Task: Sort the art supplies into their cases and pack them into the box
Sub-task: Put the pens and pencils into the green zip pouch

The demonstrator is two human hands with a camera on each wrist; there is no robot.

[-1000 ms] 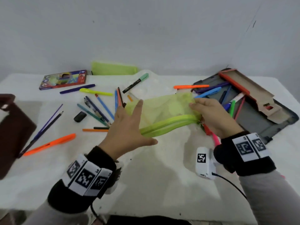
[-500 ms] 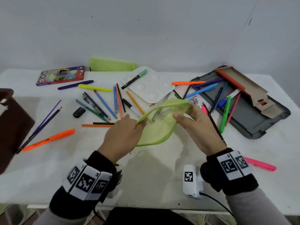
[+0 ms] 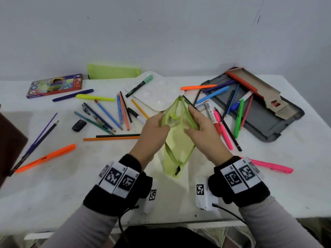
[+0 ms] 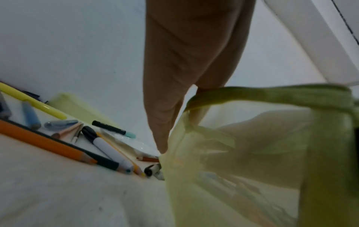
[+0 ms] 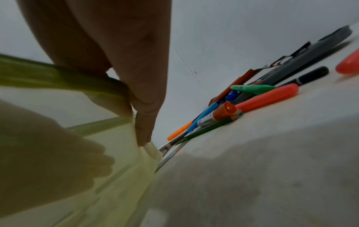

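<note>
A lime-green mesh pencil case (image 3: 176, 151) lies lengthwise in front of me, its zip mouth spread wide. My left hand (image 3: 155, 126) grips the case's left rim and my right hand (image 3: 198, 125) grips the right rim, thumbs inside the opening. The wrist views show fingers hooked over the green rim (image 4: 252, 93) (image 5: 73, 79). Pens, pencils and markers (image 3: 107, 117) lie scattered to the left, with more (image 3: 222, 126) to the right. A second green case (image 3: 112, 71) lies at the back by the wall.
A grey box lid (image 3: 265, 122) with a cardboard pencil box (image 3: 258, 92) sits at right. A white paint palette (image 3: 157, 93) lies behind the case, a coloured pencil box (image 3: 54, 85) at back left, a dark brown object (image 3: 10, 140) at the left edge.
The green case has been turned from lying crosswise to pointing away from me. Both hands moved onto its rims and pulled the mouth apart.
</note>
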